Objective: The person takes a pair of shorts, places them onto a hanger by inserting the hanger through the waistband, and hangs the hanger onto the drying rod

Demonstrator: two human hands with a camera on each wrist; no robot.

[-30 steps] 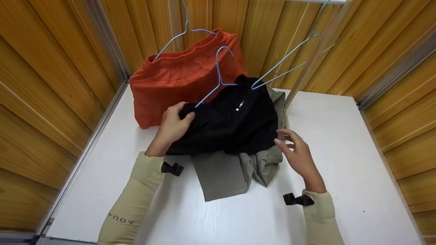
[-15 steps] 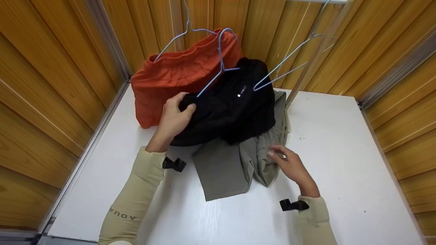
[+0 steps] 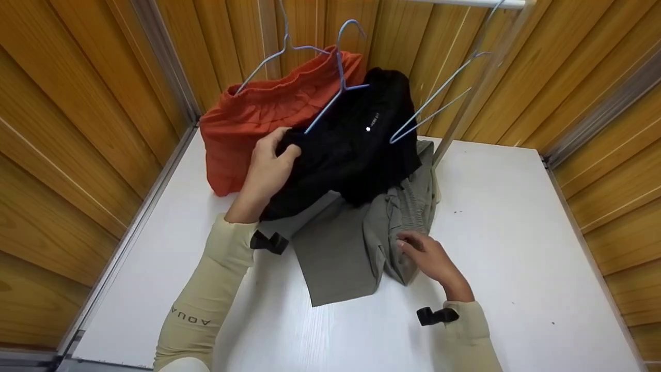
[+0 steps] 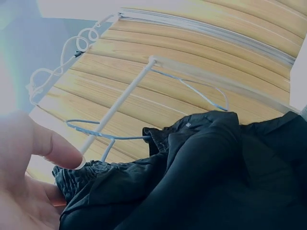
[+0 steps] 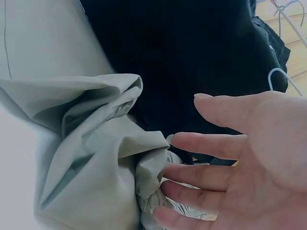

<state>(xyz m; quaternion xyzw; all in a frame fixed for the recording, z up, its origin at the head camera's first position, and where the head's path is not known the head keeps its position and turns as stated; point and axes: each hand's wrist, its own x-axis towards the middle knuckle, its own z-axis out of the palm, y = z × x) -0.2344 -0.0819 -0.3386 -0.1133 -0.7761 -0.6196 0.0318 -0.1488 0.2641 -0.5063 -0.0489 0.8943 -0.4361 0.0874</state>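
Note:
In the head view my left hand [image 3: 271, 163] pinches the waistband of black shorts [image 3: 356, 155] at its left end. A blue wire hanger [image 3: 342, 85] sits inside that waistband, its hook standing up free of the rack rod. The left wrist view shows the thumb [image 4: 62, 151] over the gathered black waistband [image 4: 91, 179]. My right hand [image 3: 428, 256] is beside crumpled grey-green trousers [image 3: 335, 253], which lie partly under the black shorts. In the right wrist view its fingers [image 5: 206, 177] are extended, with fingertips at the trousers' folds; firm contact cannot be told.
Orange shorts [image 3: 232, 155] hang on another blue hanger [image 3: 284, 49] at the back left. A bare blue hanger [image 3: 439, 85] hangs at the right, in front of the black shorts, near the rack post [image 3: 465, 108]. The rack rod [image 3: 475, 2] runs overhead. Wood-slat walls enclose the white table [image 3: 516, 248].
The left hand has raised the black shorts and hanger toward the rod, uncovering more of the grey-green trousers. The right hand has left the shorts' right edge and moved down and left to the trousers.

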